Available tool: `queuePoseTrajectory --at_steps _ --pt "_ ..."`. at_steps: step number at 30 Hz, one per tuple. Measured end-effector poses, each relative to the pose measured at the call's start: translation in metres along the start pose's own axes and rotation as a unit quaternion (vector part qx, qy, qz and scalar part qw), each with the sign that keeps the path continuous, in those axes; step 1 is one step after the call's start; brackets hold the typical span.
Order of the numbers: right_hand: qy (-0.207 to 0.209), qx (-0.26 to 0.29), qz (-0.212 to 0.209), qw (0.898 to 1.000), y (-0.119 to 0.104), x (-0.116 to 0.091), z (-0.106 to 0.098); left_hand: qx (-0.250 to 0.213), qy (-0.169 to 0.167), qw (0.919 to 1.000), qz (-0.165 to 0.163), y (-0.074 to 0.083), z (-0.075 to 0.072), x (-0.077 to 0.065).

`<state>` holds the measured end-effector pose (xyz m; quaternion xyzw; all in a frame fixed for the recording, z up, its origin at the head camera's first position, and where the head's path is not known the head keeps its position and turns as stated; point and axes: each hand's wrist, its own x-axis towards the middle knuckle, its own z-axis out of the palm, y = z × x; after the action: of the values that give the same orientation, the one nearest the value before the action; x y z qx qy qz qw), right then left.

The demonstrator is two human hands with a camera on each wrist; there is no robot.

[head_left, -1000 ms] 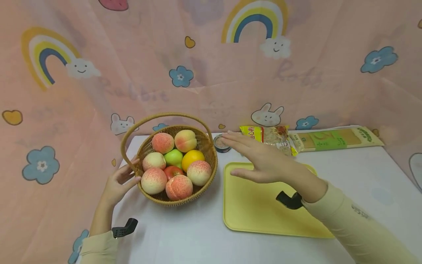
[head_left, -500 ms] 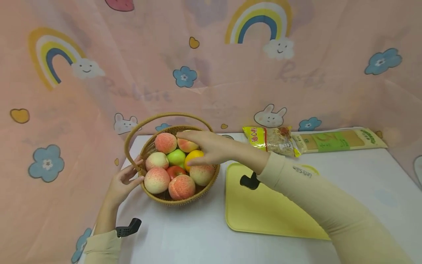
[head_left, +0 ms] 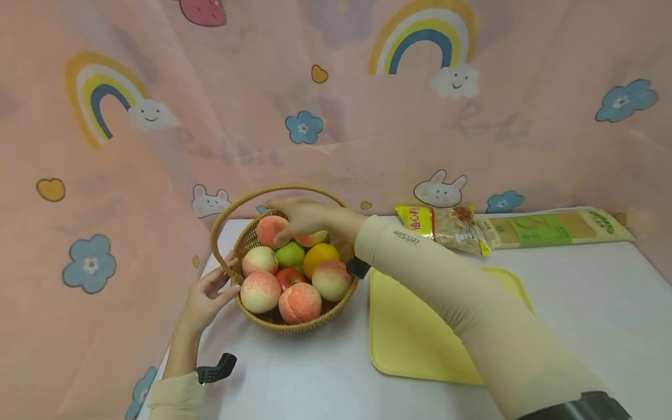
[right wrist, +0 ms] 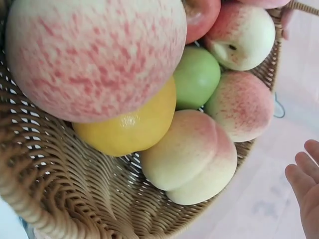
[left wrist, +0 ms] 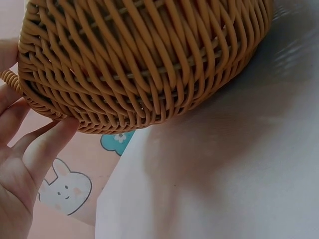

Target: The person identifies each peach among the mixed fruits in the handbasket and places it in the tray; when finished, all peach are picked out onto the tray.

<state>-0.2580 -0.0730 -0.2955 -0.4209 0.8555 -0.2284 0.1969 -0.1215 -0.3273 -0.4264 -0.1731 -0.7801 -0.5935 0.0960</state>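
Observation:
A wicker basket (head_left: 286, 328) with an arched handle holds several peaches (head_left: 300, 303), a green apple (head_left: 290, 255), a red apple (head_left: 289, 275) and an orange (head_left: 319, 256). My left hand (head_left: 203, 302) grips its left rim at the foot of the handle, the thumb in front and fingers behind; the left wrist view has the fingertips on the weave. Over the basket's far side reaches my right hand (head_left: 303, 217), overlapping the back peaches in the head view. The right wrist view shows its fingers (right wrist: 301, 179) extended, apart from the nearest peach (right wrist: 192, 157).
Right of the basket lies a yellow tray (head_left: 409, 350), partly under my right sleeve (head_left: 457, 297). Behind it are a yellow macaroni bag (head_left: 446, 230) and a long green-labelled packet (head_left: 556, 228). A patterned pink cloth (head_left: 346, 157) hangs behind the white table (head_left: 294, 379).
My right hand has moved left from above the tray to the far side of the basket. My left hand stays at the basket's rim. The view has shifted slightly.

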Motion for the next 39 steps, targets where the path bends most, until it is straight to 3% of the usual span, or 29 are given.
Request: queuePoseTrajectory --at_steps 5,11,21,33,39 --pt "-0.016 0.052 0.014 0.998 0.008 0.016 -0.002 -0.008 0.002 0.9999 0.007 0.0 0.002 0.001" --pt "-0.02 0.068 0.004 0.997 0.017 0.034 -0.001 -0.025 0.0 0.9995 0.018 0.0 0.002 -0.001" --pt "-0.024 0.047 -0.006 0.999 0.033 0.053 0.012 -0.042 0.005 0.9982 0.042 -0.002 0.003 -0.001" --pt "-0.02 0.073 0.016 0.997 0.042 0.061 0.019 -0.037 0.002 0.999 0.024 -0.003 0.002 0.0" --pt "-0.01 0.026 -0.002 1.0 0.043 0.064 0.023 -0.033 0.004 0.9992 0.023 -0.003 0.002 0.0"
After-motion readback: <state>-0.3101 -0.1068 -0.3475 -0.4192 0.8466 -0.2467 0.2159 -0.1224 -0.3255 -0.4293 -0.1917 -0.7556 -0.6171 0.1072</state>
